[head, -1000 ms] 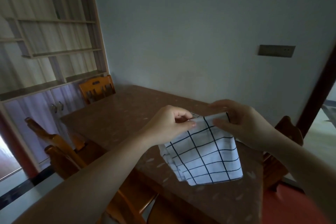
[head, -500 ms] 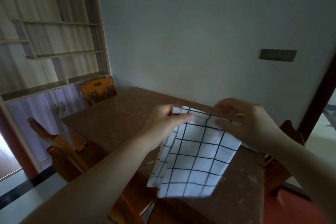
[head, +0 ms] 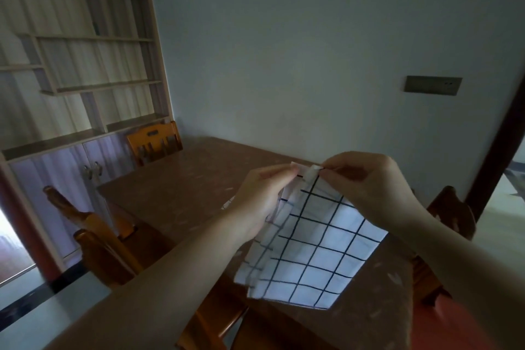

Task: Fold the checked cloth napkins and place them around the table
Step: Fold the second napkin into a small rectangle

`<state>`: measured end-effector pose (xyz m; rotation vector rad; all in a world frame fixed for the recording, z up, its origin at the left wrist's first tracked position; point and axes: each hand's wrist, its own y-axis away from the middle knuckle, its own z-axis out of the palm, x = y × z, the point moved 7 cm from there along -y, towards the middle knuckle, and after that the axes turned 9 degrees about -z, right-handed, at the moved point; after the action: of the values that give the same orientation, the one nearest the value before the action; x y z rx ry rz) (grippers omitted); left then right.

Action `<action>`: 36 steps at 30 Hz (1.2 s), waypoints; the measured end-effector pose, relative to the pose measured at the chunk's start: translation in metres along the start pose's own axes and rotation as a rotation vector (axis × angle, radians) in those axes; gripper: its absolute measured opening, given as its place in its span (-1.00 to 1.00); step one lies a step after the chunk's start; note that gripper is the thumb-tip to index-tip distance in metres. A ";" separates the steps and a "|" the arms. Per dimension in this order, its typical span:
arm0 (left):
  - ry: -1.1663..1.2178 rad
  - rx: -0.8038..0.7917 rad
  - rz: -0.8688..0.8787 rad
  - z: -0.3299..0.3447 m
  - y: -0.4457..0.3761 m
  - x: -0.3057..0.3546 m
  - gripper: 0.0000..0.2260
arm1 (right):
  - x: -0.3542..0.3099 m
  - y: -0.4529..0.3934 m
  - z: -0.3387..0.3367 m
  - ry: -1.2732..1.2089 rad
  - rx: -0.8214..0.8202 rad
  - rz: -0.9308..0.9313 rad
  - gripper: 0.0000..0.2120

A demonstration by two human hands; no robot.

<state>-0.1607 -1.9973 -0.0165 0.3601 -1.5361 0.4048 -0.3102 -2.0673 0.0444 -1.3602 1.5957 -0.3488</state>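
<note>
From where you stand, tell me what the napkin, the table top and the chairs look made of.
Napkin: thin woven cloth, white with dark check lines; it hangs limp and creases between the left hand and right hand. Table top: reddish-brown mottled slab, likely polished stone or an imitation. Chairs: orange-brown wood, seemingly varnished.

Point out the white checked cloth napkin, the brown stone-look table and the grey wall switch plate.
white checked cloth napkin [head: 321, 247], head view, hanging middle.
brown stone-look table [head: 181, 190], head view, bare top.
grey wall switch plate [head: 433, 85], head view, centre.

One head-worn view only — it looks forward and down from close above the bench [head: 176, 196], facing the wall [head: 284, 51] beyond.
</note>
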 end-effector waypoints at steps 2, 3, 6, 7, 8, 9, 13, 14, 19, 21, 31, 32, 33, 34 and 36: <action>-0.001 0.045 -0.043 0.002 -0.001 -0.004 -0.78 | 0.006 -0.001 0.003 -0.098 -0.056 0.115 -0.94; -0.010 0.054 -0.061 0.004 -0.001 -0.006 -0.79 | 0.010 -0.002 0.006 -0.136 -0.089 0.180 -0.94; 0.037 0.027 -0.123 0.013 0.000 -0.013 -0.77 | 0.019 -0.005 0.007 -0.122 -0.124 0.288 -0.91; 0.050 0.018 -0.126 0.016 -0.001 -0.014 -0.77 | 0.020 -0.005 0.007 -0.105 -0.125 0.298 -0.90; 0.050 0.017 -0.119 0.018 0.000 -0.013 -0.76 | 0.021 -0.005 0.007 -0.092 -0.130 0.305 -0.91; 0.035 0.017 -0.098 0.020 0.000 -0.011 -0.75 | 0.022 -0.005 0.007 -0.076 -0.139 0.314 -0.91; -0.030 -0.014 0.014 0.032 0.000 -0.002 -0.65 | 0.025 -0.002 0.005 -0.023 -0.141 0.333 -0.92; -0.027 -0.015 0.049 0.034 0.003 0.001 -0.68 | 0.025 -0.002 0.004 -0.022 -0.131 0.330 -0.91; -0.127 -0.041 0.213 0.042 0.010 0.012 -0.76 | 0.027 -0.001 0.000 -0.033 -0.102 0.349 -0.85; -0.182 -0.031 0.245 0.042 0.011 0.013 -0.79 | 0.028 -0.001 0.000 -0.030 -0.107 0.349 -0.82; -0.262 0.002 0.316 0.041 0.004 0.008 -0.78 | 0.028 -0.002 0.000 0.030 -0.148 0.279 -0.82; -0.242 0.010 0.302 0.038 0.004 0.009 -0.81 | 0.028 -0.002 -0.001 0.059 -0.181 0.268 -0.80; -0.205 0.035 0.282 0.034 0.003 0.009 -0.83 | 0.029 -0.001 -0.004 0.115 -0.242 0.264 -0.80; -0.170 0.068 0.242 0.026 0.002 0.010 -0.83 | 0.031 0.001 -0.009 0.185 -0.323 0.264 -0.80; -0.099 0.131 0.169 0.005 -0.003 0.007 -0.78 | 0.040 0.010 -0.022 0.318 -0.467 0.267 -0.79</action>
<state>-0.1640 -2.0025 -0.0097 0.3577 -1.6472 0.6299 -0.3299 -2.1073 0.0288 -1.4569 2.1951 -0.0257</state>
